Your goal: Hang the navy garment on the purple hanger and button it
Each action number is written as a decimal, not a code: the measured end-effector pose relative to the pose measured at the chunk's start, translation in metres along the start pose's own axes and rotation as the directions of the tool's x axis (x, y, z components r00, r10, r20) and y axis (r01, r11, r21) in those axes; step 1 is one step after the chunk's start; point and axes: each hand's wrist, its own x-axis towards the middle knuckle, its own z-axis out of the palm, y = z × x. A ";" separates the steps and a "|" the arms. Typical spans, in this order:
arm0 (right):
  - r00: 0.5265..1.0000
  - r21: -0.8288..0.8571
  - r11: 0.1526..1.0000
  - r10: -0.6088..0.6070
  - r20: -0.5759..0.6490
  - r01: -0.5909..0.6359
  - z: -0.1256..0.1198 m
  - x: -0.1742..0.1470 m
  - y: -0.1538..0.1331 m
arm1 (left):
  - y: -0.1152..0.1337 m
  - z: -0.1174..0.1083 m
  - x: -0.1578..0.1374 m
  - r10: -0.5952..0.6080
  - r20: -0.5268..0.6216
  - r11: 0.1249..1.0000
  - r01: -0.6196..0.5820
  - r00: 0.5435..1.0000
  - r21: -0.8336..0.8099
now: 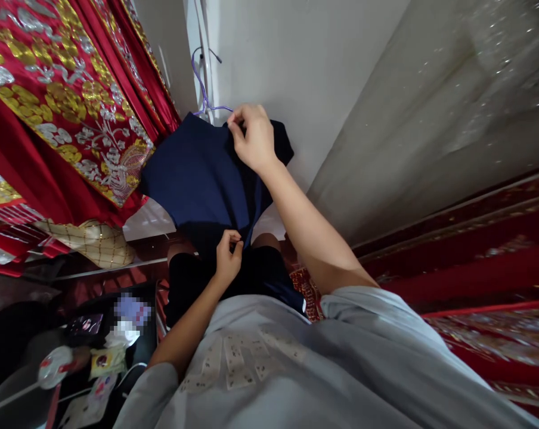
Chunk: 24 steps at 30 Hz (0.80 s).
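Observation:
A navy blue shirt [193, 173] with short sleeves hangs in front of me on a thin purple hanger [200, 77]. At its neckline, close to the hanger's bar, my right hand [255, 140] is closed, thumb and fingers pinching the cloth's edge. Lower down, my left hand [228, 257] is closed with curled fingers at the shirt's front edge near the hem, just above my lap. A dark fold runs down the cloth between both hands. The fingertips hide exactly how much fabric each one holds.
Red cloth [73, 107] with gold and silver embroidery hangs at the left. A pale wall [305, 65] stands behind the shirt. More red embroidered fabric [484, 262] lies at the right. On the lower left, a dark surface carries a phone [85, 325], a small packet [107, 361] and a lollipop-shaped item [55, 366].

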 end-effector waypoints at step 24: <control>0.992 -0.196 0.980 -0.008 0.130 0.033 -0.017 -0.020 -0.036 | 0.075 -0.051 0.250 0.355 0.049 0.931 -0.357 0.934 0.070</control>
